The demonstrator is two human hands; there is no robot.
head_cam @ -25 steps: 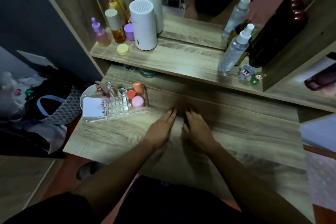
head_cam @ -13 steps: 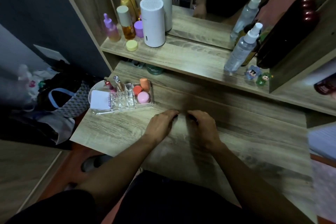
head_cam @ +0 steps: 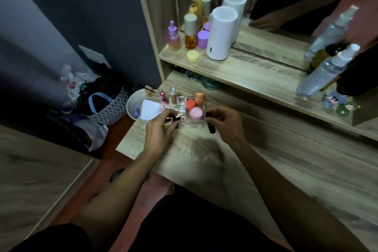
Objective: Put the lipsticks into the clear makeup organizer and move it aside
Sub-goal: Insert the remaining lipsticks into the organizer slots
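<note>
The clear makeup organizer (head_cam: 182,102) sits at the left end of the wooden desk (head_cam: 276,161). It holds a pink lipstick (head_cam: 163,97), a clear-capped tube (head_cam: 173,94), orange and pink sponges (head_cam: 195,106) and a white card (head_cam: 150,109). My left hand (head_cam: 161,129) is over the organizer's front slots, fingers closed on a dark lipstick (head_cam: 174,119). My right hand (head_cam: 224,124) hovers just right of the organizer and grips a black lipstick (head_cam: 210,124), held nearly upright.
A white bowl (head_cam: 133,104) hangs past the desk's left edge beside the organizer. The shelf (head_cam: 255,71) above carries bottles, a yellow jar (head_cam: 192,56), a white cylinder (head_cam: 222,33), a spray bottle (head_cam: 325,69) and small figurines (head_cam: 339,103). Bags (head_cam: 102,106) lie on the floor left.
Both hands lifted off the desk middle, each with a dark lipstick, and moved left and forward to the organizer. The view swung left.
</note>
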